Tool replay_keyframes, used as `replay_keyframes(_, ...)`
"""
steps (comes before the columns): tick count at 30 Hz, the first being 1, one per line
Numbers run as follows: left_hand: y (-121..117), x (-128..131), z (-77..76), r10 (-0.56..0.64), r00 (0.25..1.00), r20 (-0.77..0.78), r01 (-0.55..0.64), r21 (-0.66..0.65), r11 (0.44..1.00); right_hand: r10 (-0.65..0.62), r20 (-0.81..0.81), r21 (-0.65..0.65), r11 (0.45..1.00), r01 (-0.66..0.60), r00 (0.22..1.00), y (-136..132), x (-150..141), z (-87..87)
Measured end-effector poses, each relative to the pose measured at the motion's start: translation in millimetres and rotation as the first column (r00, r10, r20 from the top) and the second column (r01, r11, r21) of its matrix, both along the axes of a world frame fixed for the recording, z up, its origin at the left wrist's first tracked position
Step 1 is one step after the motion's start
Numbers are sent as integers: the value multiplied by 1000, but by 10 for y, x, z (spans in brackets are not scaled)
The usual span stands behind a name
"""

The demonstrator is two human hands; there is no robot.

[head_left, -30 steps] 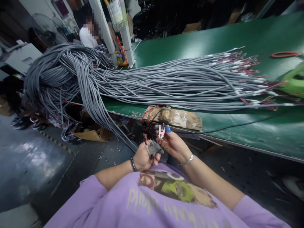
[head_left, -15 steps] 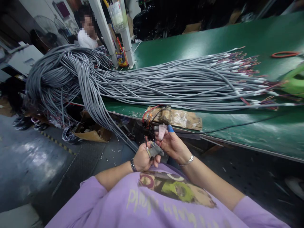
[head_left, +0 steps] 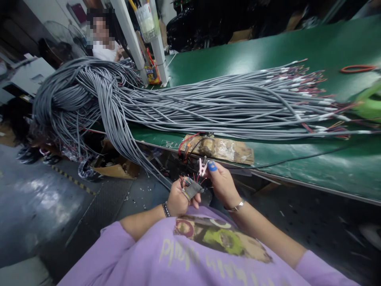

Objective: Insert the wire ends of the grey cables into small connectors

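Close in front of my body, my left hand [head_left: 178,197] is closed around the end of grey cable, its thumb in a dark grey cover. Thin coloured wires [head_left: 185,182] fan out above that thumb. My right hand [head_left: 224,186], with a blue cover on the thumb, pinches a small pink clip [head_left: 203,167] just above and to the right of the wires. Its other fingertips are partly hidden. A bundle of grey cables [head_left: 143,157] hangs off the table edge and runs down towards my left hand.
A long pile of grey cables [head_left: 208,103] with stripped ends lies across the green table [head_left: 321,163]. A wooden board [head_left: 229,150] with wires sits at the near edge. Beyond are a white post [head_left: 160,59] and a seated person [head_left: 104,49]. A cardboard box [head_left: 119,169] is below.
My right hand has turned slightly and drawn a little away from my left hand; the pink clip has swung with it. The wires in my left hand spread differently. The person behind has shifted left.
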State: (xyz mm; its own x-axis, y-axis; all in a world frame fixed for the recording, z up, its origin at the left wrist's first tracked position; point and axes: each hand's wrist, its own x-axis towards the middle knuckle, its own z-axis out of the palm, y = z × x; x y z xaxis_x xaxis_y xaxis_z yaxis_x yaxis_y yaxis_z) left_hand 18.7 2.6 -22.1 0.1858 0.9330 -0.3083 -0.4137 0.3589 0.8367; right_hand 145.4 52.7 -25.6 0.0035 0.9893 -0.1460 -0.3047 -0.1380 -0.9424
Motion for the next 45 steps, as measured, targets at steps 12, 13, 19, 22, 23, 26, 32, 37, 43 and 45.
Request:
replay_keyframes(12,34,47,-28,-1,993,-120,-1,-17,1000,106,-527,-217,943,-254,843,78,-70,-27)
replay_keyframes(13,35,47,-29,-4,992,-125,1,-20,1000,104,-528,-209,946,-248,843,81,-69,-33)
replay_keyframes(19,34,52,-16,-15,991,-132,11,-31,999,81,-560,-240,937,-255,825,57,-81,-31)
replay_keyframes(22,25,41,-12,-18,992,-124,13,-35,999,83,-564,-245,933,-263,821,42,-78,-29)
replay_keyframes(23,20,33,-13,-17,993,-114,13,-33,999,90,-561,-239,934,-266,823,40,-73,-30)
replay_keyframes(26,3,3,-27,-8,998,-67,7,-18,1000,104,-556,-226,936,-271,825,45,-49,-33)
replay_keyframes(32,-1,-31,-57,23,1000,-13,-22,13,1000,116,-522,-206,944,-257,845,61,-7,-3)
replay_keyframes(37,17,-14,-80,53,994,-99,-47,59,997,128,-453,-207,947,-244,882,51,-5,8)
replay_keyframes(43,40,11,-67,50,984,-169,-39,68,997,106,-493,-251,933,-258,864,63,12,-22)
replay_keyframes(45,45,22,-54,51,984,-171,-43,53,998,97,-530,-264,925,-272,843,68,12,-34)
